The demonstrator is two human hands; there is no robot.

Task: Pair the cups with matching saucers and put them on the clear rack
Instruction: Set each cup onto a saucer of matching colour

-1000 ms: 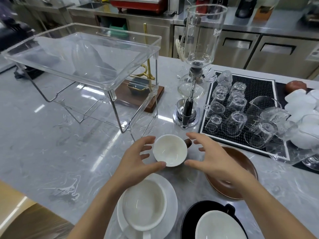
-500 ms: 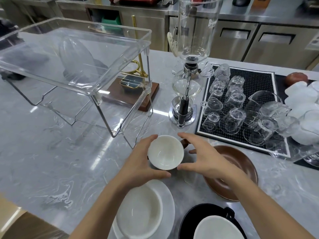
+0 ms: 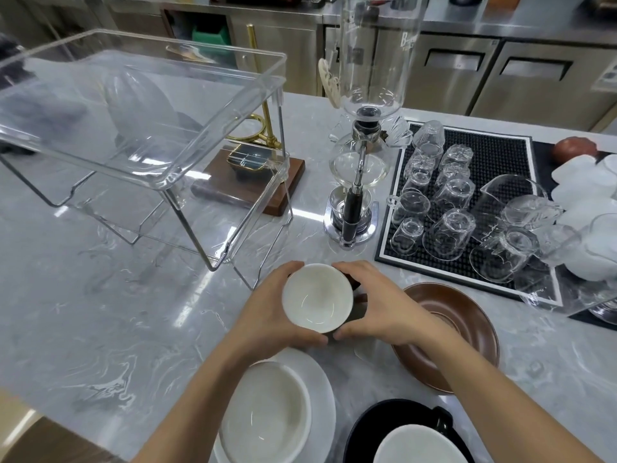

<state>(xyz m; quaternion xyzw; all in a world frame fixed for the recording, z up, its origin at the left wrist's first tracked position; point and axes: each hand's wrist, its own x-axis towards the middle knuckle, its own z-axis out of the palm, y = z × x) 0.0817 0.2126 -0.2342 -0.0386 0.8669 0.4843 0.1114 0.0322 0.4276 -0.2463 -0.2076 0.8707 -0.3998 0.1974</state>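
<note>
A brown cup with a white inside (image 3: pixel 317 297) stands on the marble counter, its handle to the right. My left hand (image 3: pixel 272 312) and my right hand (image 3: pixel 377 309) curl round its sides and hold it between them. A brown saucer (image 3: pixel 464 332) lies bare just right of the cup, partly under my right forearm. A white cup (image 3: pixel 267 409) sits on a white saucer (image 3: pixel 325 399) near the front edge. A black cup with a white inside (image 3: pixel 417 446) sits on a black saucer (image 3: pixel 374 419) at the bottom right. The clear rack (image 3: pixel 160 105) stands at the back left with nothing on its top tray.
A glass siphon coffee maker (image 3: pixel 364 128) rises just behind the cup. A black mat (image 3: pixel 500 155) with several upturned glasses lies at the right. A wooden base with a brass stand (image 3: pixel 263 175) sits under the rack's right side. Bare marble stretches to the left.
Both hands have closed in from either side and now grip the brown cup. The view has shifted nearer to the counter.
</note>
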